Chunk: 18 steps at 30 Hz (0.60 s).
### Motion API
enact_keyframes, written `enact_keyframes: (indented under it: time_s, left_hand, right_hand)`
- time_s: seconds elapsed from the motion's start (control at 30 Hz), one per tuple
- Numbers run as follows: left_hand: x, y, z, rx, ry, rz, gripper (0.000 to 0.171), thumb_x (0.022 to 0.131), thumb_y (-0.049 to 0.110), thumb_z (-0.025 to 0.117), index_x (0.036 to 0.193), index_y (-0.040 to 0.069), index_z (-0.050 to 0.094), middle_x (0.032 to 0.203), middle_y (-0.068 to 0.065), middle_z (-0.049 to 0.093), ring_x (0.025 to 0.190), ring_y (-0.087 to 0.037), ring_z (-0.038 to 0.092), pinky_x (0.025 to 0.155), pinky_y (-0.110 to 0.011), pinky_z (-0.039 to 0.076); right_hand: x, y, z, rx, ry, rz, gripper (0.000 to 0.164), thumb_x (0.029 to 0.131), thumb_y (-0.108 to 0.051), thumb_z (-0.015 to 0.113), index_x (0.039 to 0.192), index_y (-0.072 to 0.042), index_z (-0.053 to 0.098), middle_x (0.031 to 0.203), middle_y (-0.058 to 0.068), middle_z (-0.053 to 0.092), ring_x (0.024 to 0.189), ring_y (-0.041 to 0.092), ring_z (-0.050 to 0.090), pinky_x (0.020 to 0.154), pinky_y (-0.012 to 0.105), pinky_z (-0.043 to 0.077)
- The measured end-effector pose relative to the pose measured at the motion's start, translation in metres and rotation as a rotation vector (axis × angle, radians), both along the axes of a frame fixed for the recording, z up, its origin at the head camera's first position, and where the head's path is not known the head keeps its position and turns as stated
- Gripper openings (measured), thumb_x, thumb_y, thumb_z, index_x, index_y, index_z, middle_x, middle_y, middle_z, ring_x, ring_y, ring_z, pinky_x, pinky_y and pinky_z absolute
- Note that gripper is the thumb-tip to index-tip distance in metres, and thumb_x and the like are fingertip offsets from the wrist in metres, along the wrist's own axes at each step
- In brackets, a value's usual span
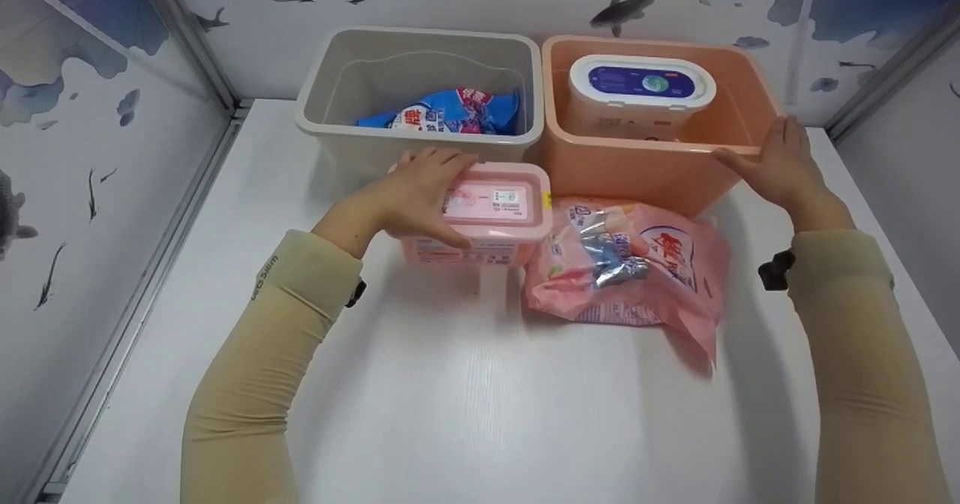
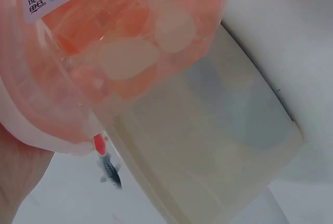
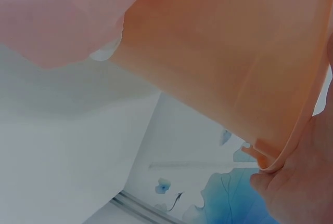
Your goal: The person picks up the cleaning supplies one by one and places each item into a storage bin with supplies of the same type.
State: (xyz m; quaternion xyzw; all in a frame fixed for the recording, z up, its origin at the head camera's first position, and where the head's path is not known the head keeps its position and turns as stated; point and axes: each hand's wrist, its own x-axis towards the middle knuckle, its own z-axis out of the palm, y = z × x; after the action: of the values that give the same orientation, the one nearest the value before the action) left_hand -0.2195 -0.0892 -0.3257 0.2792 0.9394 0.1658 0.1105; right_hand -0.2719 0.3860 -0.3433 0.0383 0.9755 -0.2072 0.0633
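Observation:
My left hand (image 1: 420, 193) holds a pink lidded plastic tub (image 1: 499, 202), thumb along the near side and fingers over the far edge of the lid. Through its clear wall in the left wrist view, the tub (image 2: 130, 52) shows orange and whitish contents. Just behind it stands a grey bin (image 1: 442, 138) with a blue printed bag (image 1: 450, 112) inside. At the front right corner of an orange bin (image 1: 637, 160), my right hand (image 1: 787, 166) rests on the rim with fingers extended. That bin contains a white lidded box (image 1: 637, 103) with a dark blue label.
A pink printed bag (image 1: 622, 264) lies on the white table (image 1: 480, 399) before the orange bin, beside the tub. Both bins stand side by side near the patterned back wall (image 1: 465, 1). Panels with metal edge strips (image 1: 184, 35) enclose the sides.

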Motion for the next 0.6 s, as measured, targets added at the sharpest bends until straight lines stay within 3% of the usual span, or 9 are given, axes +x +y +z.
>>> enact_keyframes:
  time_s: [0.23, 0.6]
  left_hand:
    - [0.0, 0.007, 0.018, -0.001, -0.005, -0.016, 0.107, 0.061, 0.064, 0.072, 0.148, 0.023, 0.023, 0.151, 0.001, 0.029, 0.138, -0.023, 0.023, 0.115, -0.054, 0.014]
    - [-0.008, 0.023, 0.048, -0.034, -0.003, -0.04, 0.107, 0.064, 0.063, 0.07, 0.148, 0.019, 0.022, 0.153, -0.002, 0.026, 0.141, -0.024, 0.02, 0.115, -0.055, 0.011]
  right_hand:
    - [0.0, 0.0, 0.001, -0.004, 0.011, 0.006, 0.113, 0.085, -0.069, 0.042, 0.142, 0.004, -0.023, 0.149, 0.03, -0.023, 0.136, 0.054, -0.01, 0.105, 0.069, 0.005]
    - [-0.002, 0.001, -0.001, 0.018, -0.005, 0.008, 0.113, 0.085, -0.07, 0.039, 0.141, 0.006, -0.024, 0.148, 0.031, -0.025, 0.136, 0.052, -0.015, 0.107, 0.067, 0.002]
